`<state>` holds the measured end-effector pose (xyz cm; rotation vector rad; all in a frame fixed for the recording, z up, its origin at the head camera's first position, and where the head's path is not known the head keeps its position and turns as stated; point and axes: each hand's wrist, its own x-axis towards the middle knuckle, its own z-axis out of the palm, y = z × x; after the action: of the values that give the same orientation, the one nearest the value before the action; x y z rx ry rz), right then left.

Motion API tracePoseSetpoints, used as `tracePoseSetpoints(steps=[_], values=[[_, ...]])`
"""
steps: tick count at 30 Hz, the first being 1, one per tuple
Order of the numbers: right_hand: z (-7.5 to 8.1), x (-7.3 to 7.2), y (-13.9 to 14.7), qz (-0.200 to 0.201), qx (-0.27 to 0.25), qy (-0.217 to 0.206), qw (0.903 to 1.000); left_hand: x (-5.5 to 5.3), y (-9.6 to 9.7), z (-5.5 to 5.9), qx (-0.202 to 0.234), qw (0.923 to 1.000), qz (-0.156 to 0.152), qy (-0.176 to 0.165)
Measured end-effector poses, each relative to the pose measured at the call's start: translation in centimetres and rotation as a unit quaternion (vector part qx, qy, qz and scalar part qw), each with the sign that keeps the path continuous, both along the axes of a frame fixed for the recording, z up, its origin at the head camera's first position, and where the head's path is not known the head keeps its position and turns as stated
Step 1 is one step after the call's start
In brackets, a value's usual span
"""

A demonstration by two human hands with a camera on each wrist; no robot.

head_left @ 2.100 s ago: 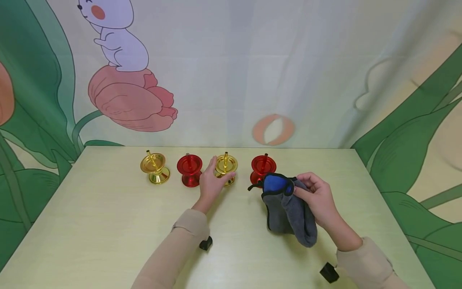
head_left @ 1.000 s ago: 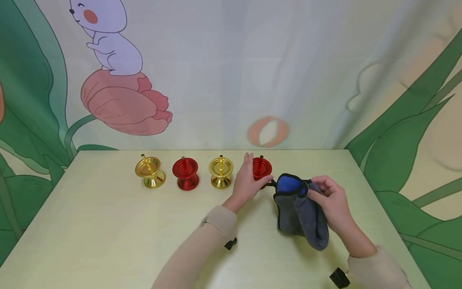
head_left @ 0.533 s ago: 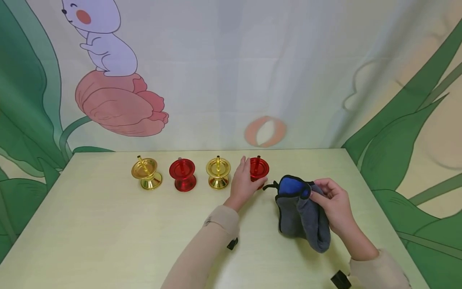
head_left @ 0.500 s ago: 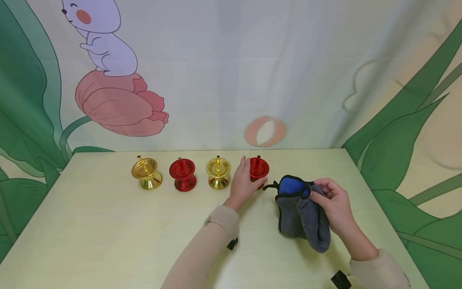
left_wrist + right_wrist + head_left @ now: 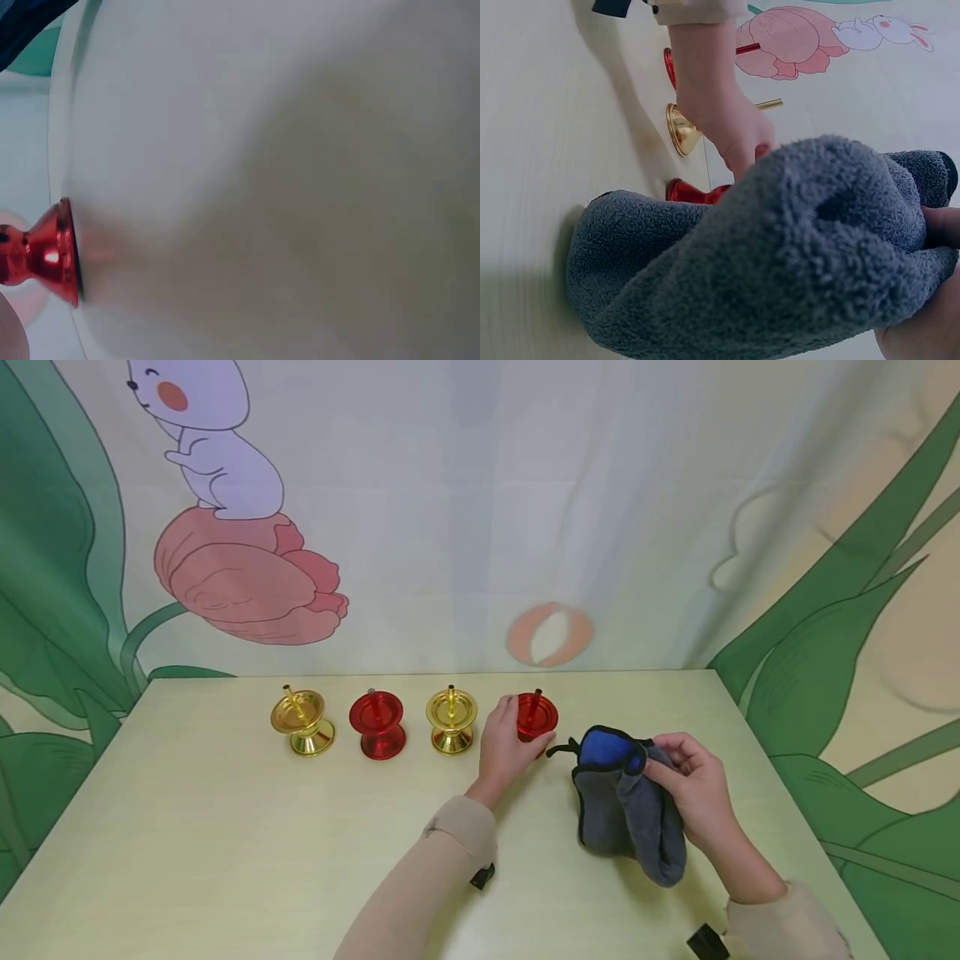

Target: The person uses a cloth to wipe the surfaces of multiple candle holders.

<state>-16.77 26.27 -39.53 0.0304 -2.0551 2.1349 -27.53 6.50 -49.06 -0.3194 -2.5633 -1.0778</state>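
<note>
At the right end of a row of metal candle holders, my left hand (image 5: pixel 504 745) grips a red candle holder (image 5: pixel 540 714), fingers along its left side and thumb across the front. Its flared base (image 5: pixel 54 255) shows upright on the tabletop in the left wrist view. My right hand (image 5: pixel 699 789) pinches the upper corner of a folded grey cloth (image 5: pixel 626 814) with a blue inner side, black edging and a short black loop. In the right wrist view the plush cloth (image 5: pixel 765 255) covers much of the picture, in front of the red holder.
To the left stand a gold candle holder (image 5: pixel 452 714), another red candle holder (image 5: pixel 377 720) and a further gold candle holder (image 5: pixel 303 718). The pale table (image 5: pixel 225 843) ends at a printed curtain (image 5: pixel 420 552) behind the row.
My left hand has moved right, from the gold candle holder to the rightmost red one, and its fingers have closed in there. The right hand has carried the cloth slightly right.
</note>
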Motion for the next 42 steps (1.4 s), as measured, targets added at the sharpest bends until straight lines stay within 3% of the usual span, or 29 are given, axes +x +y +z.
tracePoseSetpoints(steps=[3,6,15,19,23,27,33,38,42], values=[[0.0,0.0,0.1,-0.007,0.006,-0.002,1.0000,0.8,0.0,0.1,0.004,0.9999,-0.001,0.012],[0.1,-0.1,0.3,-0.017,0.009,-0.001,0.9998,1.7,0.0,0.4,0.005,0.9998,-0.017,-0.002],[0.9,-0.3,0.8,-0.043,-0.022,0.004,0.9988,5.3,-1.2,2.8,-0.012,0.9952,-0.097,0.010],[1.4,-0.4,0.4,-0.034,-0.046,0.013,0.9983,6.9,-2.2,4.0,-0.061,0.9871,-0.147,0.012],[1.9,-0.4,-0.7,-0.007,-0.068,0.017,0.9975,8.0,-3.0,5.0,-0.149,0.9721,-0.181,0.018],[2.0,-0.3,-2.4,0.017,-0.054,0.021,0.9982,8.7,-3.5,5.8,-0.203,0.9610,-0.187,0.020],[1.3,-0.2,-4.5,0.074,0.019,0.024,0.9968,9.4,-4.2,6.4,-0.235,0.9543,-0.176,0.059],[0.6,0.0,-5.6,0.132,0.082,0.032,0.9874,9.8,-5.1,7.1,-0.227,0.9572,-0.163,0.076],[0.0,0.2,-6.3,0.179,0.101,0.068,0.9762,10.1,-6.0,7.7,-0.212,0.9609,-0.152,0.094]])
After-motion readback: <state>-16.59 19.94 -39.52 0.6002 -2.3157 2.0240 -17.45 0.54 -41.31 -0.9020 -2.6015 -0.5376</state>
